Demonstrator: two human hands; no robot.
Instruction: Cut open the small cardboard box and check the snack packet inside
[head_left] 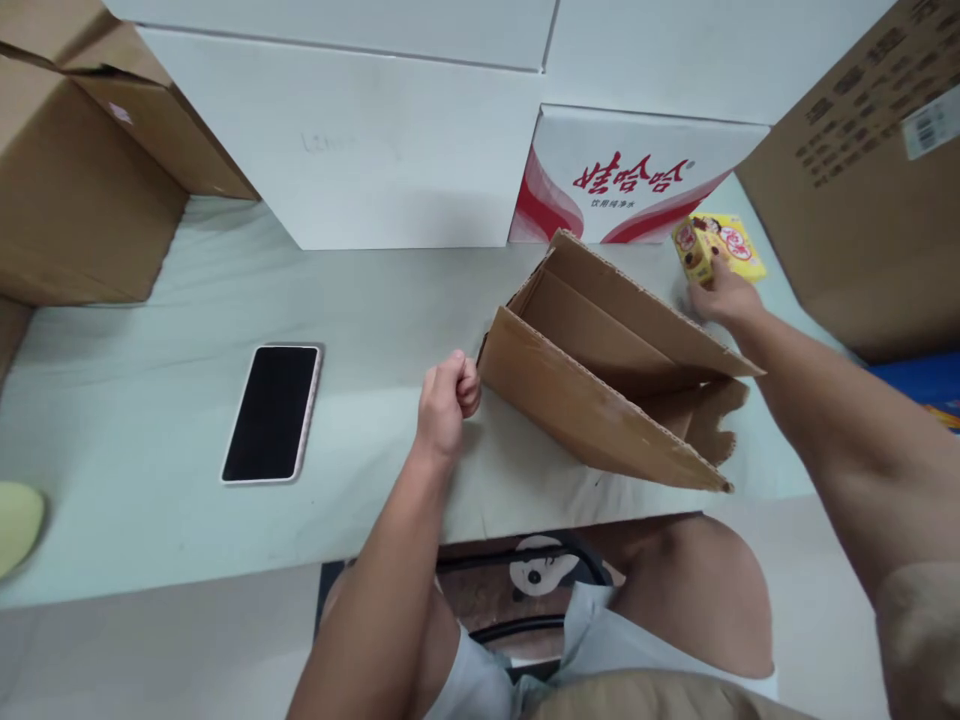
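My right hand (724, 292) reaches to the far right of the table, its fingers closed on a small yellow printed box (699, 245) with red lettering. More yellow printed packaging lies against its right side; I cannot tell whether it is a second box. An open brown cardboard box (570, 385) with ragged edges lies at a slant in front of me, its opening facing right and up. My left hand (448, 400) is a fist just beside that box's left end, and nothing shows in it.
A phone (271, 413) lies left on the pale green tabletop (375, 310). White boxes (405, 140) and a red-and-white carton (622, 180) line the back. Brown cartons stand at the left (82, 190) and right (870, 200). A yellow-green object (19, 525) sits at the left edge.
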